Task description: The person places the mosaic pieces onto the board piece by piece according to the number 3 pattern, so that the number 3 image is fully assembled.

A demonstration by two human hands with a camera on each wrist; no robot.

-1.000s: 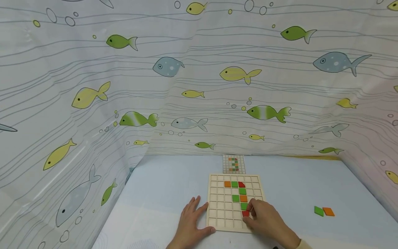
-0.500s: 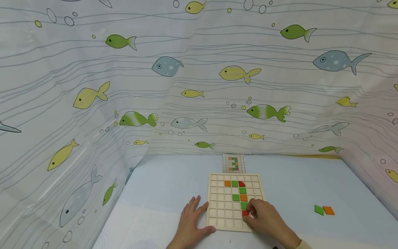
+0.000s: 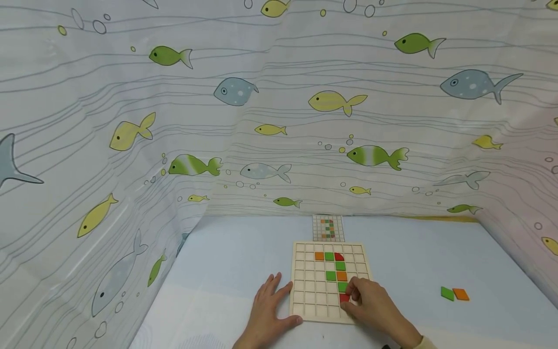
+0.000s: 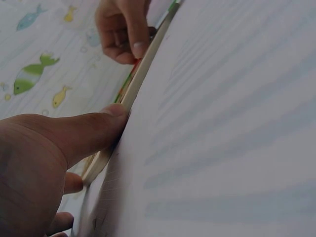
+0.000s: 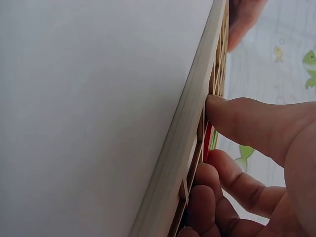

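A wooden grid board (image 3: 310,298) lies on the table, with green, orange and red tiles set in its squares. My right hand (image 3: 372,303) pinches the red tile (image 3: 344,297) in the lower part of the coloured row. In the right wrist view the thumb and index finger sit at either side of this red tile (image 5: 208,140), low against the board. My left hand (image 3: 267,312) is spread at the board's left side. Its thumb (image 4: 98,128) rests against the near edge in the left wrist view, and the other fingers are nearly straight.
Behind the board lies a small pattern card (image 3: 317,233) with a printed grid of coloured squares. To the right, a loose green tile (image 3: 447,293) and an orange tile (image 3: 460,294) lie side by side on the table. A fish-print curtain (image 3: 296,145) surrounds the table.
Both hands keep their places on the board, and the red tile stays under the right fingertips. Only the head view shifts slightly.
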